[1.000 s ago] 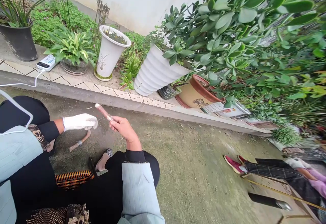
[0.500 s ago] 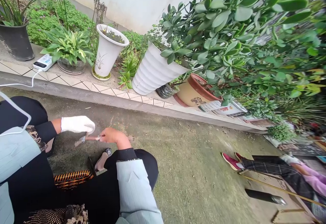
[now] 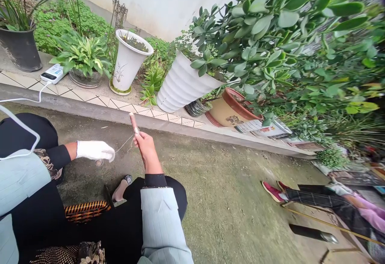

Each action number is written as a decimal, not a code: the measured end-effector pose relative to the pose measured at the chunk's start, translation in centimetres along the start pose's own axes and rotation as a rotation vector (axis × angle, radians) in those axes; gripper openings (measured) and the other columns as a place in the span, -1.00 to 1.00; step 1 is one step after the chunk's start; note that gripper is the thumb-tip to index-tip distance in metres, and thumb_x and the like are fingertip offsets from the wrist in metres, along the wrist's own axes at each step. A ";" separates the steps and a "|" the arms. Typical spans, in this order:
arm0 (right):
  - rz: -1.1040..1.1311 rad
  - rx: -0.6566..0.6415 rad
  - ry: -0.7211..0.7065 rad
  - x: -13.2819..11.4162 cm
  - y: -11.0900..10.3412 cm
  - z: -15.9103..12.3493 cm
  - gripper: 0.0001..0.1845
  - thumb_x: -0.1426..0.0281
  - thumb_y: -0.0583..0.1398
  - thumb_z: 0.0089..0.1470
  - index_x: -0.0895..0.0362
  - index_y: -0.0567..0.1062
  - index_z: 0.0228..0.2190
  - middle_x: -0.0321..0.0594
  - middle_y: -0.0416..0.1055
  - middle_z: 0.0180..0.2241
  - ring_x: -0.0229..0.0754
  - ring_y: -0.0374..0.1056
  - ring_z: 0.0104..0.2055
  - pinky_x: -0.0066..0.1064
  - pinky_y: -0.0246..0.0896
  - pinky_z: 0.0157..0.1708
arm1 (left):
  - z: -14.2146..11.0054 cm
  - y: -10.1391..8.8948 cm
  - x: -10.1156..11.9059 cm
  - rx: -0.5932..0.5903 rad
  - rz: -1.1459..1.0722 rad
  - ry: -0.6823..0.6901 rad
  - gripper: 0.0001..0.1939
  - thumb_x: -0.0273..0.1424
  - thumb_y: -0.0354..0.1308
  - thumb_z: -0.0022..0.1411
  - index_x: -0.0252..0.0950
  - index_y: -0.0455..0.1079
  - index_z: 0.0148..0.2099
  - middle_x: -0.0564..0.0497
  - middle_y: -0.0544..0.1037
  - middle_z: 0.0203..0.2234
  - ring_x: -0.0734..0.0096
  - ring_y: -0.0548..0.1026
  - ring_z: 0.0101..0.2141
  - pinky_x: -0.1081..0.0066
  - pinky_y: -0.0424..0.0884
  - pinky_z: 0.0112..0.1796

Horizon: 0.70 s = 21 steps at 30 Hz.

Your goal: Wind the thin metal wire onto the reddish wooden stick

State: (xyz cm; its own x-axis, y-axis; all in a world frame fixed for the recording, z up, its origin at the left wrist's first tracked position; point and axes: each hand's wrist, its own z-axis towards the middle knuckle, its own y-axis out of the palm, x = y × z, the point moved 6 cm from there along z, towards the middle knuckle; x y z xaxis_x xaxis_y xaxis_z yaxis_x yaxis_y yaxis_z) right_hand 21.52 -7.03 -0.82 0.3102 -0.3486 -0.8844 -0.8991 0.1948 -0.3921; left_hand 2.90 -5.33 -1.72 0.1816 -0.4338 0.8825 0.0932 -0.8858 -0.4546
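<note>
A: Quick one: where's the wooden stick (image 3: pixel 133 121)?

B: In front of the tiled ledge (image 3: pixel 136 109), pale tip pointing toward it. On my remote feed the right hand (image 3: pixel 146 148) has fingers and thumb closed round its lower end, by the wrapped band (image 3: pixel 136 130).

A: And the left hand (image 3: pixel 95 150)?

B: White glove, in front of the ledge too, farther along to the left. Fingers curled down; how tightly, I can't tell. A thin wire-like strand (image 3: pixel 124 144) runs from the fingertips to the band. Small blurred thing (image 3: pixel 99 162) just under the glove, can't make it out from here.

A: Rest?

B: On the ledge I've got a power bank (image 3: pixel 52 74), black pot (image 3: pixel 22 49), flared white planter (image 3: pixel 128 65), ribbed white planter (image 3: pixel 186 85). Co-worker's red sneakers (image 3: pixel 272 192): ground in front of the ledge, well off right.
</note>
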 end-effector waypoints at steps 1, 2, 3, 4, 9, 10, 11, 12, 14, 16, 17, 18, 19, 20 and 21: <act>-0.204 0.025 0.024 0.2 0.1 0.2 -0.76 0.29 0.10 0.12 0.18 0.46 -0.27 -0.20 0.42 -0.43 -0.30 0.25 -0.48 -0.50 0.13 -0.50 | -0.2 0.0 0.6 -0.052 -0.006 0.019 -0.69 -0.25 -0.02 0.32 -0.34 0.45 -0.29 0.00 0.50 -0.44 0.44 0.36 -0.47 0.51 0.25 -0.40; -0.422 0.023 0.037 0.3 0.4 0.3 -0.77 0.31 0.10 0.13 0.17 0.48 -0.27 -0.16 0.45 -0.40 -0.27 0.29 -0.43 -0.48 0.14 -0.46 | -0.3 -0.3 1.1 -0.064 0.002 0.033 -0.70 -0.28 -0.02 0.32 -0.35 0.45 -0.28 0.00 0.50 -0.44 0.44 0.35 -0.46 0.51 0.25 -0.39; -0.624 -0.024 0.041 0.4 1.0 0.2 -0.78 0.33 0.11 0.13 0.16 0.50 -0.27 -0.11 0.47 -0.36 -0.24 0.32 -0.38 -0.46 0.15 -0.42 | -0.4 -0.7 1.5 -0.065 0.006 0.050 -0.70 -0.30 -0.04 0.33 -0.36 0.45 -0.27 0.00 0.50 -0.41 0.44 0.35 -0.43 0.51 0.25 -0.35; -0.784 -0.109 0.040 0.5 1.8 0.1 -0.79 0.35 0.12 0.12 0.16 0.52 -0.28 -0.06 0.49 -0.32 -0.21 0.34 -0.33 -0.44 0.15 -0.39 | -0.5 -1.3 1.7 -0.032 0.013 0.057 -0.70 -0.31 -0.04 0.33 -0.37 0.44 -0.28 0.00 0.50 -0.41 0.44 0.35 -0.42 0.51 0.25 -0.33; -0.751 -0.881 0.094 1.3 6.1 -3.5 -0.91 0.39 0.25 -0.02 0.14 0.56 -0.45 -0.25 0.46 -0.52 -0.30 0.31 -0.48 -0.50 0.14 -0.47 | -0.7 -4.2 0.1 0.216 0.071 -0.031 -0.72 -0.32 -0.03 0.31 -0.41 0.36 -0.32 0.03 0.43 -0.45 0.46 0.30 -0.41 0.51 0.23 -0.31; -0.608 -1.022 0.085 0.9 6.5 -4.6 -0.90 0.37 0.25 -0.03 0.14 0.57 -0.43 -0.30 0.43 -0.55 -0.33 0.29 -0.52 -0.51 0.14 -0.48 | -0.7 -4.7 -0.4 0.270 0.084 -0.058 -0.73 -0.32 -0.04 0.31 -0.41 0.36 -0.32 0.03 0.44 -0.44 0.45 0.31 -0.40 0.50 0.23 -0.30; -0.446 -1.117 0.057 0.2 6.6 -5.4 -0.85 0.34 0.25 -0.02 0.14 0.57 -0.39 -0.32 0.42 -0.55 -0.34 0.27 -0.52 -0.52 0.15 -0.48 | -0.7 -5.0 -0.8 0.323 0.093 -0.076 -0.73 -0.33 -0.04 0.31 -0.41 0.36 -0.30 0.02 0.45 -0.42 0.44 0.32 -0.38 0.50 0.23 -0.29; -0.283 -1.133 0.012 -0.7 6.4 -5.7 -0.80 0.31 0.25 -0.02 0.15 0.57 -0.33 -0.33 0.42 -0.52 -0.35 0.27 -0.51 -0.52 0.16 -0.47 | -0.7 -5.3 -1.2 0.368 0.096 -0.092 -0.73 -0.32 -0.05 0.30 -0.41 0.36 -0.30 0.02 0.45 -0.40 0.43 0.32 -0.37 0.49 0.22 -0.28; -0.022 -0.934 -0.098 -2.3 4.9 -4.9 -0.71 0.26 0.25 -0.03 0.16 0.54 -0.27 -0.31 0.41 -0.47 -0.36 0.26 -0.48 -0.51 0.17 -0.45 | -0.6 -5.3 -1.8 0.414 0.087 -0.124 -0.71 -0.30 -0.06 0.30 -0.39 0.36 -0.31 0.01 0.45 -0.41 0.41 0.33 -0.38 0.49 0.22 -0.30; 0.147 -0.613 -0.157 -3.0 2.6 -3.4 -0.70 0.24 0.22 -0.01 0.19 0.51 -0.28 -0.30 0.39 -0.46 -0.37 0.24 -0.49 -0.52 0.15 -0.47 | -0.2 -4.3 -2.0 0.345 0.055 -0.127 -0.70 -0.27 -0.06 0.29 -0.37 0.35 -0.34 0.03 0.43 -0.45 0.42 0.32 -0.41 0.49 0.22 -0.34; 0.187 -0.465 -0.155 -2.9 1.7 -2.6 -0.71 0.24 0.19 0.01 0.20 0.50 -0.30 -0.30 0.37 -0.46 -0.37 0.22 -0.51 -0.53 0.13 -0.49 | 0.1 -3.6 -1.9 0.273 0.032 -0.110 -0.70 -0.27 -0.06 0.30 -0.37 0.35 -0.35 0.03 0.42 -0.46 0.43 0.30 -0.43 0.50 0.22 -0.35; 0.186 -0.348 -0.133 -2.5 1.0 -2.0 -0.72 0.25 0.17 0.02 0.20 0.49 -0.31 -0.30 0.36 -0.48 -0.38 0.20 -0.52 -0.52 0.11 -0.51 | 0.3 -2.7 -1.5 0.187 0.008 -0.077 -0.69 -0.27 -0.07 0.31 -0.37 0.35 -0.35 0.03 0.42 -0.46 0.45 0.29 -0.44 0.50 0.21 -0.35; 0.140 -0.266 -0.104 -2.0 0.6 -1.6 -0.73 0.26 0.15 0.03 0.21 0.49 -0.33 -0.30 0.35 -0.49 -0.37 0.18 -0.54 -0.52 0.09 -0.52 | 0.4 -1.9 -1.1 0.105 -0.016 -0.035 -0.68 -0.27 -0.07 0.32 -0.38 0.35 -0.34 0.03 0.43 -0.45 0.45 0.29 -0.44 0.50 0.22 -0.35; 0.048 -0.210 -0.078 -1.6 0.4 -1.2 -0.74 0.28 0.13 0.04 0.20 0.49 -0.33 -0.30 0.35 -0.50 -0.36 0.18 -0.54 -0.51 0.07 -0.52 | 0.5 -1.3 -0.5 0.045 -0.037 0.005 -0.68 -0.27 -0.08 0.33 -0.38 0.35 -0.35 0.02 0.43 -0.45 0.46 0.28 -0.44 0.51 0.22 -0.34; -0.083 -0.177 -0.064 -1.3 0.4 -1.0 -0.75 0.29 0.13 0.05 0.19 0.50 -0.33 -0.30 0.36 -0.51 -0.35 0.18 -0.54 -0.50 0.06 -0.51 | 0.4 -1.0 -0.1 0.010 -0.051 0.033 -0.67 -0.28 -0.08 0.33 -0.39 0.34 -0.35 0.02 0.42 -0.45 0.46 0.27 -0.44 0.51 0.22 -0.34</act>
State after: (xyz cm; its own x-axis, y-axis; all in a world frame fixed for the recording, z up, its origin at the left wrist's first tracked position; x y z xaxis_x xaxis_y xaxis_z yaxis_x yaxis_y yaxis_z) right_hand 20.43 -7.42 0.40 0.3991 -0.2969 -0.8675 -0.9083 0.0014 -0.4184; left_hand 3.23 -4.34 -1.42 0.1439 -0.3937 0.9079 0.1112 -0.9052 -0.4102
